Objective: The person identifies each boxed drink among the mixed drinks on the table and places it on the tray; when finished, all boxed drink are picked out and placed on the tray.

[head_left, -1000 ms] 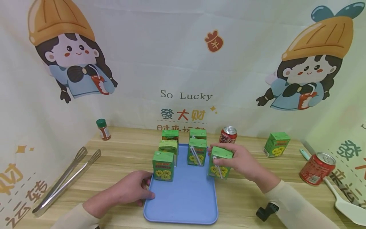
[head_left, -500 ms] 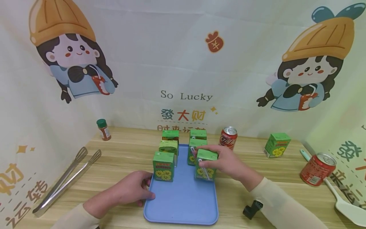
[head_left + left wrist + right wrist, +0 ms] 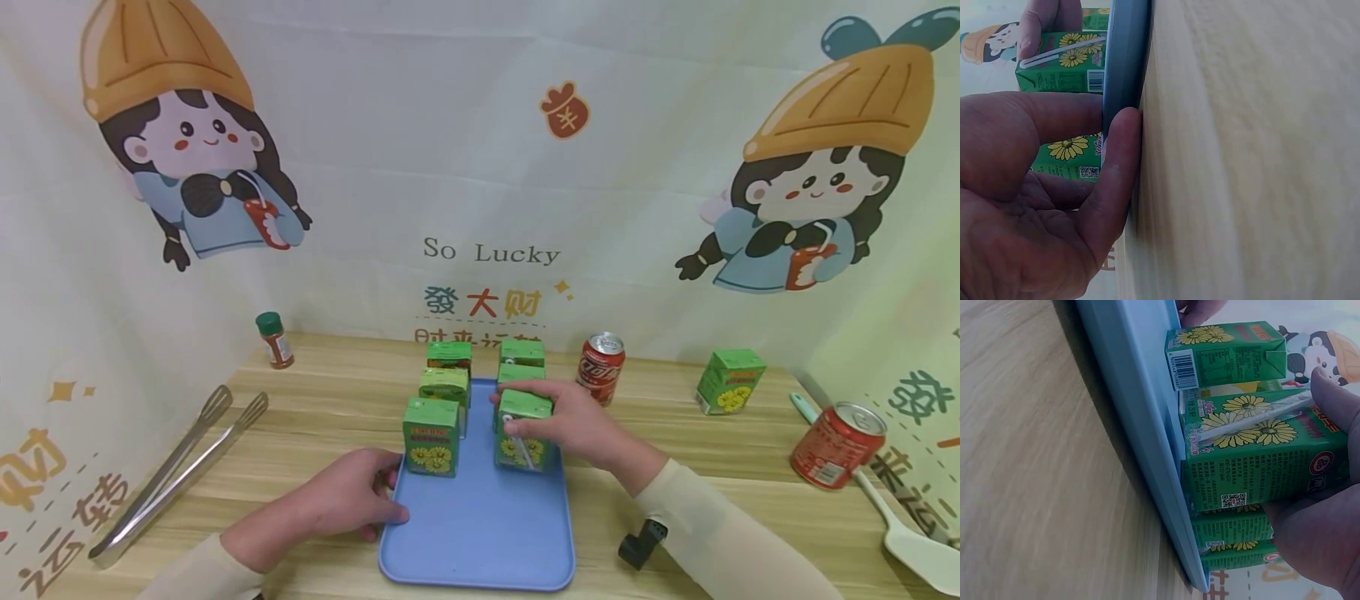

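Note:
A blue tray lies on the wooden table, and my left hand pinches its left rim between thumb and fingers. My right hand grips a green drink carton with a straw on its front, printed with yellow flowers. In the right wrist view this carton stands upright at the tray's right side, its base at or very near the tray surface. Behind it, a second carton is partly hidden by my fingers, with another carton farther back. Along the tray's left side stand three cartons, the nearest a green one.
Steel tongs and a green-capped spice bottle lie to the left. A red can stands behind the tray. At the right are another carton, a second red can and a white spatula.
My right hand has carried the carton leftward from beyond the tray's right edge to over the tray, in line with the cartons behind. My left hand stays on the tray rim.

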### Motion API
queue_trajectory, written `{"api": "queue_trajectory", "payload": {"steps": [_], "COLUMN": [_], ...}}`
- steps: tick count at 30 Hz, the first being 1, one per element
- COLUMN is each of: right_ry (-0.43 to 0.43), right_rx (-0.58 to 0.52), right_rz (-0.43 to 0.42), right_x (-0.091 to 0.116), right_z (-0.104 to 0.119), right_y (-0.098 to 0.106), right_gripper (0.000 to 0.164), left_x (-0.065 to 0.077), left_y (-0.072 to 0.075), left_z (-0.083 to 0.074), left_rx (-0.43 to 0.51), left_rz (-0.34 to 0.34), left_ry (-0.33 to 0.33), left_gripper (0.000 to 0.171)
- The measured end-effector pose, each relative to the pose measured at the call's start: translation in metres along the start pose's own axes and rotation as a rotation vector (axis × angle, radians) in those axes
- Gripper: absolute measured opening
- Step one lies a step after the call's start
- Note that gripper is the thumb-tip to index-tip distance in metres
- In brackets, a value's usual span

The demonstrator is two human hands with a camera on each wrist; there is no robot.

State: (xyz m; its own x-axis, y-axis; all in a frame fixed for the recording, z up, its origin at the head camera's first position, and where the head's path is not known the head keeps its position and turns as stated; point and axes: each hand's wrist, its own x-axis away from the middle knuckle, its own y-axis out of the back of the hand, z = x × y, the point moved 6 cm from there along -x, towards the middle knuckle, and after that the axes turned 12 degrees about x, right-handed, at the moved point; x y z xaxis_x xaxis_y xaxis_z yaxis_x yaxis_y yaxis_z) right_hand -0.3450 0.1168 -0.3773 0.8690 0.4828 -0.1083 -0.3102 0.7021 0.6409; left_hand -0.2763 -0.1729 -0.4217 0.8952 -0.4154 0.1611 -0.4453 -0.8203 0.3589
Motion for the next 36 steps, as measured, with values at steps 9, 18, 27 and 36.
{"api": "queue_trajectory", "payload": {"steps": [9,18,27,36], "right_ry": [-0.037,-0.031,-0.015,-0.020], "right_rx": [0.006,-0.033,-0.016,0.010], "right_rz": [0.020,0.037,0.034,0.012], "right_x": [-0.004,-0.006,-0.006,-0.005], "right_z": [-0.002,-0.003,-0.004,-0.006], "right_y": [-0.006,-0.010,-0.011,-0.008], "right_gripper": [0.057,0.059,0.061,0.066], "left_x": [-0.001,-0.001,0.000,-0.002], "left_y": [0.000,0.000,0.001,0.000], "left_z": [0.000,0.001,0.001,0.002], "left_rx": [0.002,0.006,0.008,0.010], "left_rz": [0.002,-0.001,-0.009,0.003], "left_ry": [0.004,0.017,0.017,0.012], "left_gripper": [0.066,0.066,0.073,0.070]}}
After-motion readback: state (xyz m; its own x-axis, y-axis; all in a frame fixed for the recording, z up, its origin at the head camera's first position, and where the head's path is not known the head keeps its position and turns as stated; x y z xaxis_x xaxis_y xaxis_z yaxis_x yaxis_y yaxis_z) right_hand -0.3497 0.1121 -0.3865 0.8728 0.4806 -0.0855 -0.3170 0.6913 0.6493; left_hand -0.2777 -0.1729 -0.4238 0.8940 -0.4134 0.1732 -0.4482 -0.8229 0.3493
